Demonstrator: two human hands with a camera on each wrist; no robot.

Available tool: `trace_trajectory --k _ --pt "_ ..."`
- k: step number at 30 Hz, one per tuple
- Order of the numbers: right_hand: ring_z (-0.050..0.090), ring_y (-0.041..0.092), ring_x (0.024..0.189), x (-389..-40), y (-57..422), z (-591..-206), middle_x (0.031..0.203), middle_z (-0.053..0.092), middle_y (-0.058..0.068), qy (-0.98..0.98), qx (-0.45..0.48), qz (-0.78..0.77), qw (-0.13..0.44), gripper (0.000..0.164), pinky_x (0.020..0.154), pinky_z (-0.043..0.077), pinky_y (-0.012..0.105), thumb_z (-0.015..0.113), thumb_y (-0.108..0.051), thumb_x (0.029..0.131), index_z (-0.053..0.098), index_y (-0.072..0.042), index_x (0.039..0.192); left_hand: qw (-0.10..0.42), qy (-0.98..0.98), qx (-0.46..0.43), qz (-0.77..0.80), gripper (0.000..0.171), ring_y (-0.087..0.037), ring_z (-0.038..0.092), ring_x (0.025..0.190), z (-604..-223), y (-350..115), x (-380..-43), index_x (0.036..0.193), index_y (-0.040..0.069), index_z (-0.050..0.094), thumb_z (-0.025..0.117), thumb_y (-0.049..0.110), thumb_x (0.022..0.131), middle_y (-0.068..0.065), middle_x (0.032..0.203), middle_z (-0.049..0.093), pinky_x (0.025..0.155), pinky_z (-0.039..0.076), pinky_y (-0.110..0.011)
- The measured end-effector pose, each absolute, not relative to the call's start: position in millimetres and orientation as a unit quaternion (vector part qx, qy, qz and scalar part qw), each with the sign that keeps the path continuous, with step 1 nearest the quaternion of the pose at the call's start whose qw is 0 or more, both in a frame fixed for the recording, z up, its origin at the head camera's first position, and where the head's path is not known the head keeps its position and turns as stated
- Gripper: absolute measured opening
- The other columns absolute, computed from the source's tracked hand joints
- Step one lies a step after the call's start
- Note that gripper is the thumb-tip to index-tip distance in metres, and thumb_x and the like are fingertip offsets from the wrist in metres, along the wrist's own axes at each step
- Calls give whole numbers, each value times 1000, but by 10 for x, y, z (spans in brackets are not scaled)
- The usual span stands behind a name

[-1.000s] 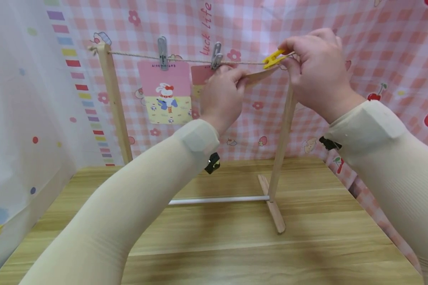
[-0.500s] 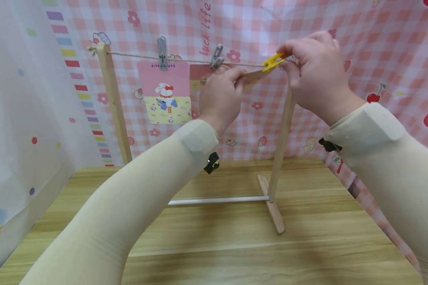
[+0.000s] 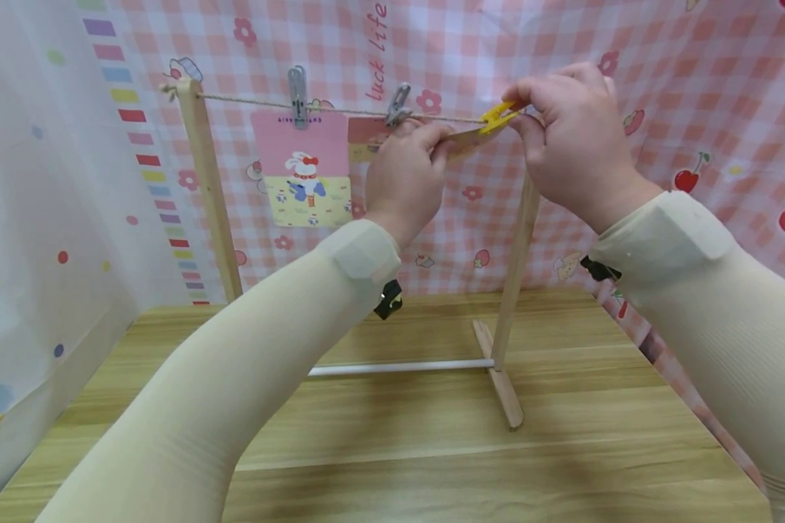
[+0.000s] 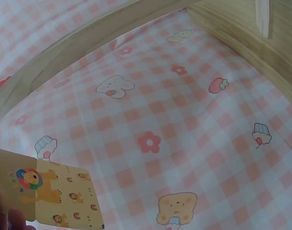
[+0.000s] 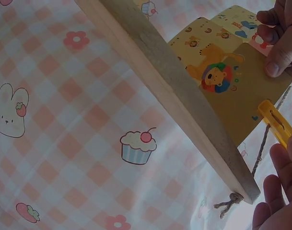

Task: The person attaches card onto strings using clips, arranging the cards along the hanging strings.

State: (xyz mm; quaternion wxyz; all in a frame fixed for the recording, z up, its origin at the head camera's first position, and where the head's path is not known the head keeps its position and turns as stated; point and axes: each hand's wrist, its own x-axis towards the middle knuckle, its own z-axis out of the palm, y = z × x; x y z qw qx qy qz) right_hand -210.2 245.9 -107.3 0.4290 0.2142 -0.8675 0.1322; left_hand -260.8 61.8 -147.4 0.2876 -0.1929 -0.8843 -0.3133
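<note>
My left hand (image 3: 405, 174) pinches the edge of a tan card (image 5: 239, 103) with a lion print, close to the twine (image 3: 242, 100). Thumb and fingers of my right hand (image 3: 572, 138) grip the handle end of a yellow clothespin (image 3: 497, 118). In the right wrist view the clothespin's tip overlaps the card's edge beside the twine; whether it clamps both cannot be made out. Left of my hands, a pink and yellow rabbit card (image 3: 304, 152) hangs from a grey clothespin (image 3: 298, 98). A second grey clothespin (image 3: 399, 104) holds another card (image 3: 365, 136), partly behind my left hand.
The twine runs between two wooden posts, left post (image 3: 206, 181) and right post (image 3: 520, 254). A white rod (image 3: 399, 368) joins the stand low down, and a wooden foot (image 3: 500, 378) rests on the wooden table (image 3: 392, 450). A checked cloth (image 3: 458, 43) hangs behind.
My right hand and the yellow clothespin have shifted slightly down and left, onto the card's edge. The card's free end dips a little. My left hand has barely moved.
</note>
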Motion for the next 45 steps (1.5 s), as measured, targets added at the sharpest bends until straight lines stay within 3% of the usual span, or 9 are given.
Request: trace_trajectory --k 9,21,45 --pt "53 37 128 -2101 2456 -1081 126 75 16 -863 220 135 435 20 111 35 53 62 -10 106 74 -1 119 280 -884 -193 -321 30 -11 59 103 -1475 616 -2588 129 30 73 53 41 110 7 120 68 86 51 -28" --pt "54 38 126 -2102 2455 -1104 124 76 16 -855 227 140 444 18 106 36 52 64 -9 104 73 0 116 278 -884 -200 -319 30 -12 56 98 -1482 620 -2574 129 30 73 53 41 110 5 114 66 83 50 -27" --pt "53 39 129 -2083 2440 -1101 128 75 16 -864 225 132 431 19 105 36 54 64 -8 104 72 -1 120 290 -883 -203 -307 28 -14 58 96 -1491 618 -2575 128 28 73 53 37 111 4 115 68 79 51 -28"
